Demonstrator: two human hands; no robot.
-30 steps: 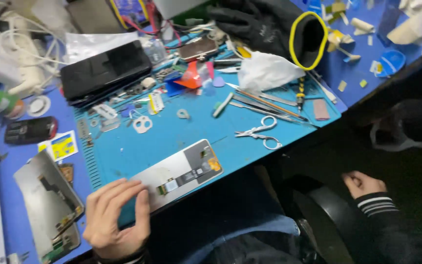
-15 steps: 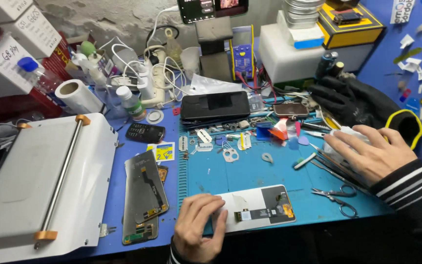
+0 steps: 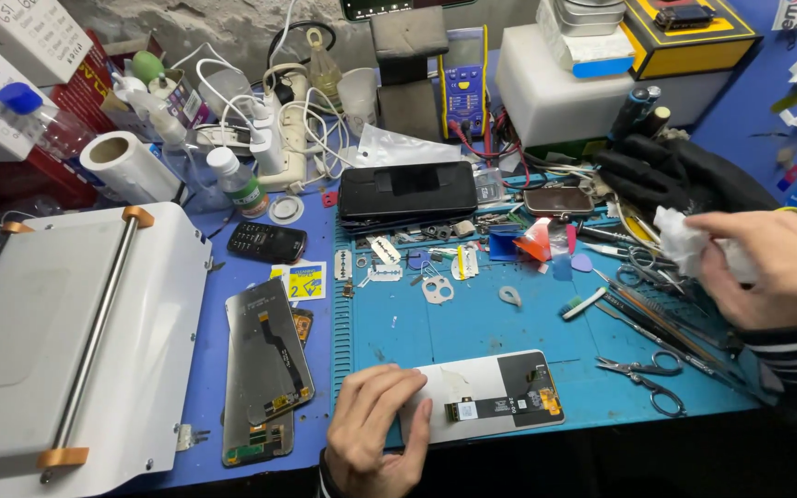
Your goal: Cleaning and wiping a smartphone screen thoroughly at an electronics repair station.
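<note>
Right hand [image 3: 777, 277] lifted tissue [image 3: 684, 242], left hand [image 3: 375, 433] pinning screen [image 3: 491, 395]

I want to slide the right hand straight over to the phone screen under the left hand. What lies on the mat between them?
In the head view, scissors and long thin tools lie between the right hand and the phone screen.

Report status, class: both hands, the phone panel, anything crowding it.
Left hand flat on phone panel, pinning its left end. Right hand clutching white tissue. Scissors lie right of panel, apart.
</note>
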